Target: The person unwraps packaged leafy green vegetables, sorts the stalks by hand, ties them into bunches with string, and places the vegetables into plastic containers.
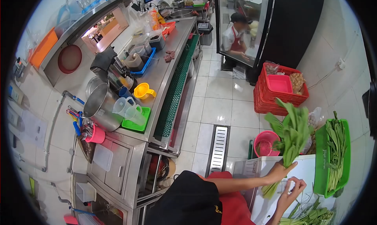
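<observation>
My left hand (279,172) is closed around the stems of a bunch of leafy greens (293,132), its broad leaves pointing up and away from me. Just below, my right hand (293,187) is near the cut ends, thumb and fingers pinched together. Whatever is between those fingertips is too small to make out. Both hands are above a white worktop (306,166). More greens (314,217) lie loose at its near right corner. Along the right side, a green crate (321,162) holds longer-stemmed greens (335,146).
A pink bucket (264,140) stands beyond the worktop, before stacked red crates (267,103). A floor drain (218,150) crosses the tiles. Leftward runs a steel counter (159,64) with a large pot (104,107) and jugs (135,115). A person in a red apron (235,40) appears in the glass door.
</observation>
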Demonstrator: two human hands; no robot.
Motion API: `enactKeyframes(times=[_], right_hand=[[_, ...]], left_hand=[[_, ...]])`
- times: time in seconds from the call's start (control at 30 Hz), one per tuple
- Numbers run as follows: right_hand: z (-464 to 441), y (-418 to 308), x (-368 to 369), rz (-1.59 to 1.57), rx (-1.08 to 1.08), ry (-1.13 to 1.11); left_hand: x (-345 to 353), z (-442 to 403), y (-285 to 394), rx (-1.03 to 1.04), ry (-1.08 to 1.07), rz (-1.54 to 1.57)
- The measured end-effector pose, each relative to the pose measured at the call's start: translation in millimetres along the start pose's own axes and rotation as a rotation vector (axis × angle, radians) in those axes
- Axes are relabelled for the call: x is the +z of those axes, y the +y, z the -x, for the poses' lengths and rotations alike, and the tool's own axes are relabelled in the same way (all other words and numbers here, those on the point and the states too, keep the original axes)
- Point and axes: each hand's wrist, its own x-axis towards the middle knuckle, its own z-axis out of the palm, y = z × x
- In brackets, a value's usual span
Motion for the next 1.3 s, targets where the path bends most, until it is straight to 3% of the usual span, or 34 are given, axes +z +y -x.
enactKeyframes(times=[0.07,0.13,0.2,0.23,0.27,0.3,0.33,0.37,0.4,0.47,0.53,0.57,0.6,0.67,0.73,0.8,0.83,0.9,1.0,1.03,1.1,1.17,1.23,1.27,1.3], right_hand=[[12,-20,6,0.05,-0.262,-0.115],[24,-9,5,0.162,-0.343,-0.177],[41,30,3,0.05,-0.151,-0.084],[42,35,-4,-0.096,0.1,-0.092],[29,30,-10,-0.25,0.361,-0.043],[28,17,-6,-0.343,0.361,0.1],[27,7,-7,-0.337,0.256,0.083],[26,-4,-14,-0.308,0.102,-0.067],[24,-27,-23,-0.396,0.13,-0.226],[45,-9,-31,-0.523,0.289,-0.132],[55,36,-43,-0.724,0.438,0.353],[48,26,-59,-0.663,0.388,0.505],[46,38,-79,-0.493,0.253,0.566],[41,57,-118,-0.397,0.183,0.675],[38,81,-151,-0.258,0.137,0.728],[36,96,-173,0.858,0.129,0.521],[39,92,-173,0.871,0.141,0.537],[38,74,-154,0.801,0.228,0.48],[35,28,-89,0.074,0.219,0.158],[31,13,-65,0.011,0.21,0.109],[31,16,-46,-0.044,0.216,0.07],[31,37,-39,-0.545,0.554,-0.048],[35,40,-47,-0.718,0.621,-0.061],[36,40,-50,-0.893,0.675,-0.086],[38,43,-49,-0.942,0.694,-0.089]], left_hand=[[8,-2,-21,0.048,0.004,0.017],[7,-8,-19,0.05,0.04,0.133],[-29,-26,0,-0.414,-0.283,-0.018],[-38,-28,3,-0.31,-0.312,-0.048],[-41,-27,2,-0.494,-0.398,0.02],[-43,-21,1,-0.329,-0.471,0.259],[-33,-20,15,-0.428,-0.396,0.164],[-38,-10,7,-0.174,-0.474,0.369],[-35,-22,-3,-0.495,-0.422,0.51],[-43,-50,-2,-0.808,-0.56,1.045],[-51,-76,-16,-0.766,-0.776,1.283],[-51,-80,-17,-0.773,-0.783,1.275],[-53,-83,-18,-0.76,-0.835,1.361],[-48,-80,-8,-0.763,-0.899,1.435],[-30,-59,18,-0.668,-0.643,1.209],[-16,-60,3,-0.695,-0.764,1.245],[-5,-54,15,-0.701,-0.73,1.155],[17,-45,9,-0.678,-0.718,1.028],[51,-18,16,-0.705,-0.657,0.786],[57,-12,28,-0.713,-0.683,0.78],[66,2,53,-0.68,-0.726,0.145],[65,-7,38,-0.57,-0.794,0.156],[64,-21,7,-0.385,-0.864,0.162],[62,-24,3,-0.388,-0.871,0.163],[58,-25,1,-0.56,-0.878,0.197]])
